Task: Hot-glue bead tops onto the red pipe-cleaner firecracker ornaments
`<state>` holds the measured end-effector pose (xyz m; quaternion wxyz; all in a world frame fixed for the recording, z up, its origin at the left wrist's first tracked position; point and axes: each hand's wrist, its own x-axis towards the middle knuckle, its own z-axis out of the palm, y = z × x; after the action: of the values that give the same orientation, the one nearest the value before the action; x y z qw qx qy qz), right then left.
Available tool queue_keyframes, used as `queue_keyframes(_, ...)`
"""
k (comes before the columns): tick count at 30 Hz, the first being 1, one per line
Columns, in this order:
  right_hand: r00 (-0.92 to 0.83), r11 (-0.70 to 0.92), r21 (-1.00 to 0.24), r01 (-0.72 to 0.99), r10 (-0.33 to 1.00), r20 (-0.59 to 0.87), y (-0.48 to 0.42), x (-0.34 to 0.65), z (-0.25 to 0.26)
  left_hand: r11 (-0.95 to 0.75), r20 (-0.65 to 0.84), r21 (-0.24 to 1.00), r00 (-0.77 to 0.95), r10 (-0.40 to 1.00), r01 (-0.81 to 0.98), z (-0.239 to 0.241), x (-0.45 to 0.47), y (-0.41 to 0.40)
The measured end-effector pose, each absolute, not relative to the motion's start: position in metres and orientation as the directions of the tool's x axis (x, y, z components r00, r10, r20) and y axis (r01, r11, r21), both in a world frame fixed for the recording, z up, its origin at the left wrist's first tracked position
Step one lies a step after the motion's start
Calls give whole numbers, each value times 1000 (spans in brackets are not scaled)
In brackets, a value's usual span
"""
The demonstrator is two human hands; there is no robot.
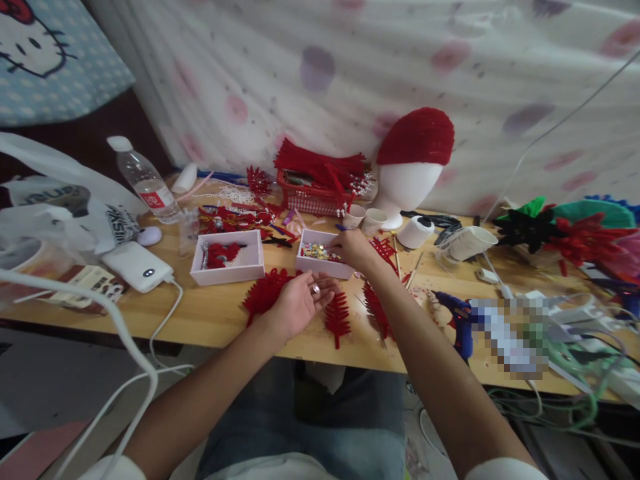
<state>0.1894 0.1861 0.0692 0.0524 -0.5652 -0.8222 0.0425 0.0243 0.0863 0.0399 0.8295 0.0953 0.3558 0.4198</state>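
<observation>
My left hand (299,301) lies palm up over the wooden table (220,317), fingers apart, with a small silver bead (315,289) resting on the palm. Under and beside it lie red leaf-shaped pieces (338,315) made of fuzzy wire. My right hand (353,247) reaches into a small white box (320,263) full of shiny coloured beads, fingers bent down into it; what they pinch is hidden. A second white box (228,261) to the left holds red pieces and a string of pearls.
A red basket (311,197) of red wire sticks stands at the back, beside a white foam head (407,183) in a red cap. A water bottle (145,179), power bank (137,265) and plastic bags are left. A blue glue gun (457,319), tape roll (416,232) and cables are right.
</observation>
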Motion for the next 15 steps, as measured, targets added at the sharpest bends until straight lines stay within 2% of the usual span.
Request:
queue_keyframes(5,-308,331,-181,926,940,144,161,188,80,598,-471,439,395,789,-670,40,28,91)
queue_keyframes(9,-418,453,-379,807,891,174,128,177,85,560,-417,400,400,816,-725,38,29,94)
queue_keyframes(11,-427,469,-421,776,883,197,122,174,86,540,-420,392,377,825,-745,37,28,93)
queue_keyframes(13,-336,389,-334,858,919,207,129,175,86,549,-422,388,387,820,-740,37,26,92)
queue_keyframes(15,-229,258,-175,950,959,168,143,178,87,569,-416,385,414,810,-726,38,24,91)
